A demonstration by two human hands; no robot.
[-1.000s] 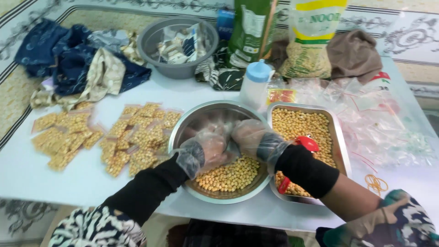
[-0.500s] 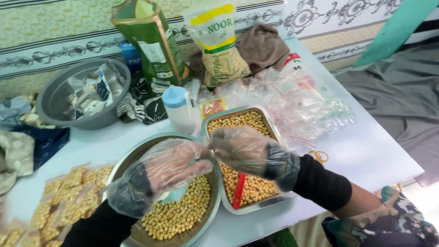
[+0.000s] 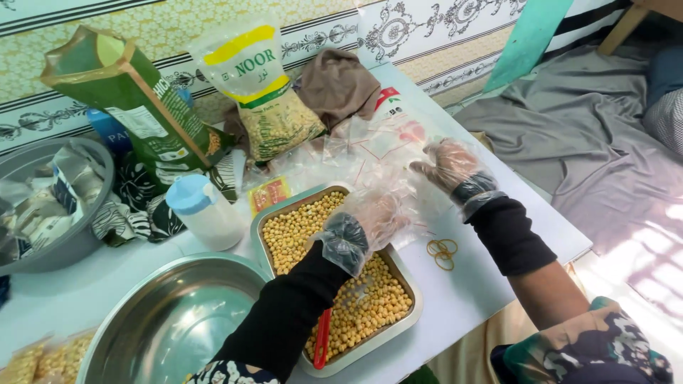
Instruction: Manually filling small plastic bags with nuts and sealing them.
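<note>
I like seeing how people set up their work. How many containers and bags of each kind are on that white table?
Metal tray of yellow beans: 1
Metal bowl: 1
Grey plastic basin: 1
Lidded white jar: 1
Green carton: 1
Clear bag of beans: 1
Total: 6

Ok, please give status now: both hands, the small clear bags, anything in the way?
Left hand and right hand, gloved, open, at the clear bags. Tray of chickpeas under left arm. Rubber bands lie beside.
</note>
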